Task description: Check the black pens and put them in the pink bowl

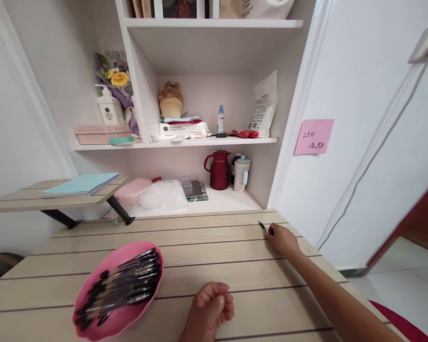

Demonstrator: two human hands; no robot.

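Observation:
My right hand (283, 239) reaches toward the far right of the wooden table and grips a dark pen (263, 226), whose tip sticks out past my fingers toward the back left. My left hand (214, 303) is at the front middle with its fingers curled in and the thumb laid over them; I see nothing in it. To its left stands a pink scalloped dish (123, 327) that holds several black-capped clear pens (124, 285), lying side by side at a slant.
A small raised shelf (7, 205) carries light-blue paper (82, 184). Behind the table, white shelves (214, 23) hold a dark red jug (219, 171), a speckled cup (241, 174) and a stuffed toy (171, 100). A pink note (314, 137) sticks to the wall.

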